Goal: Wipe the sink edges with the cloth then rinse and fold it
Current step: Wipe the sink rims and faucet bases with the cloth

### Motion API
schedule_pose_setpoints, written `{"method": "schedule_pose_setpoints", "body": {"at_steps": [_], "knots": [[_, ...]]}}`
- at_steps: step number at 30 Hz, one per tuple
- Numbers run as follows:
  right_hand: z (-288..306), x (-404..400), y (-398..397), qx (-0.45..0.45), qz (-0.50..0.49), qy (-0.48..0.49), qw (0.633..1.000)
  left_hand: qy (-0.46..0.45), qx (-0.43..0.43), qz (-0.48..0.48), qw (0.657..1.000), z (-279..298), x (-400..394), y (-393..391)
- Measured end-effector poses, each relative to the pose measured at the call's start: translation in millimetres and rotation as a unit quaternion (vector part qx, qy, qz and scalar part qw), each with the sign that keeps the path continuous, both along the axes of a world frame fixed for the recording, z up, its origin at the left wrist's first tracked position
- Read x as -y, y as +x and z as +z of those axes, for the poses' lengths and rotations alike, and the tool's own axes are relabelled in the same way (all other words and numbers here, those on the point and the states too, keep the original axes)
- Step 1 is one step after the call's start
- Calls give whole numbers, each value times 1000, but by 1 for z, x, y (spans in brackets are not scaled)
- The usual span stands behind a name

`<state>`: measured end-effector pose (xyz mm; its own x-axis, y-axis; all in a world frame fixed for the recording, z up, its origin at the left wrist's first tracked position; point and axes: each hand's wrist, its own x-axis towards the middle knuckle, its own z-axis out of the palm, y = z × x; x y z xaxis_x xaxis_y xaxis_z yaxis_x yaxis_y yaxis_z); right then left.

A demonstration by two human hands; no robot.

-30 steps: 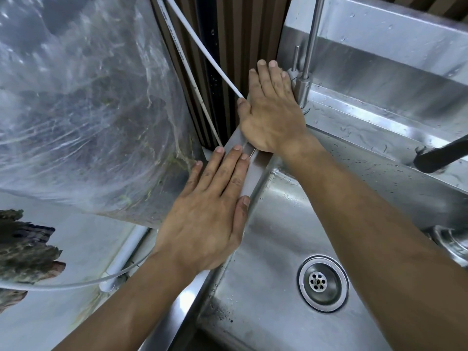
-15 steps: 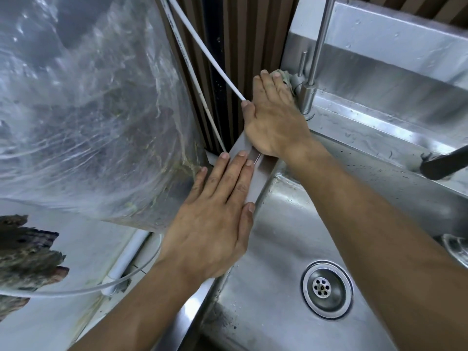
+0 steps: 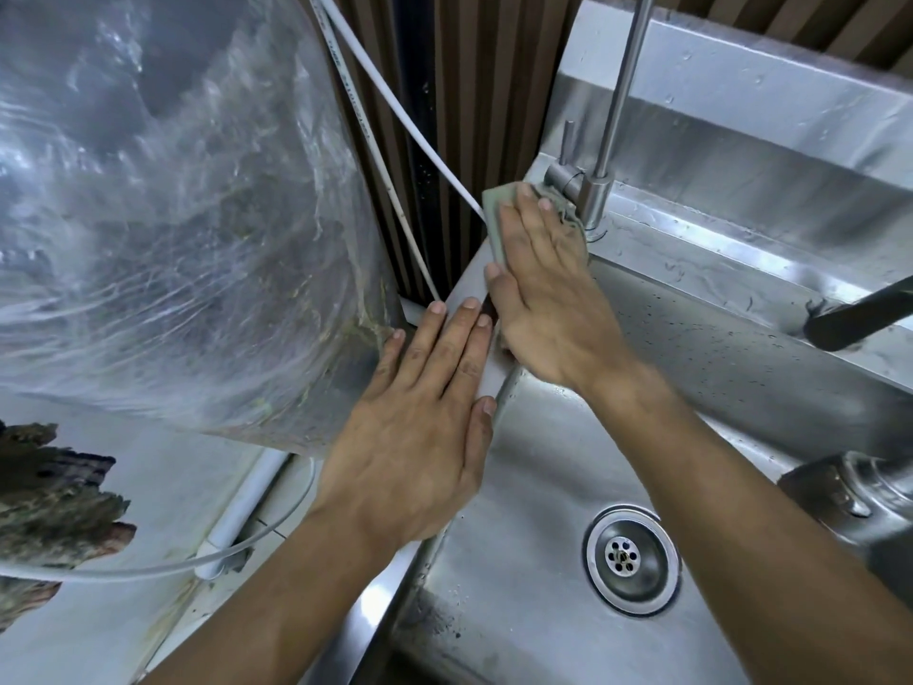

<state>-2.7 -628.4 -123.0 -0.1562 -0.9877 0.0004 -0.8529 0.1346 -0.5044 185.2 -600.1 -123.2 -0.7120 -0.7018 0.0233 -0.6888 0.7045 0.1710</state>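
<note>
Evidently soft and limp, the thin pale-green cloth [image 3: 494, 217] lies on the steel sink's back-left rim [image 3: 474, 284] under the flat-fingered right hand [image 3: 548, 299], best pinched at its exposed corner, left hand [image 3: 420, 437] spread alongside.

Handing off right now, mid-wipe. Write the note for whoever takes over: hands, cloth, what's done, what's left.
Right hand: flat, pressing the cloth on the sink's left rim, back corner by the small tap.
Left hand: flat on the same rim, nearer, holding nothing.
Done: wipe has reached that corner.
Left: back ledge looks wet; other edges, then rinse and fold. No water is running.
</note>
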Motion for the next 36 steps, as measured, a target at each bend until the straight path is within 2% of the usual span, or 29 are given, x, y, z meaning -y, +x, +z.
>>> {"method": "schedule_pose_setpoints", "body": {"at_steps": [4,9,14,17,21,24,30,36], "knots": [[-1,-11,-5,1,29,11,1000,-9,3,-2,1000,-1,0,-1],[5,22,-13,-58,23,17,998,-10,5,-3,1000,-1,0,-1],[4,37,-13,-55,10,-5,998,-8,5,-1,1000,-2,-1,0],[0,17,-9,-31,35,-15,999,-5,4,3,1000,-1,-3,0],[-7,-33,-13,45,112,-32,992,-4,-5,6,1000,-1,-2,0],[-9,-44,-21,27,130,-22,991,-7,-5,5,1000,-1,-1,0],[-2,9,-16,-39,19,-3,999,5,0,5,1000,-2,-1,0],[-6,-21,10,14,10,-11,1000,11,-10,1,1000,1,-2,-1]]}}
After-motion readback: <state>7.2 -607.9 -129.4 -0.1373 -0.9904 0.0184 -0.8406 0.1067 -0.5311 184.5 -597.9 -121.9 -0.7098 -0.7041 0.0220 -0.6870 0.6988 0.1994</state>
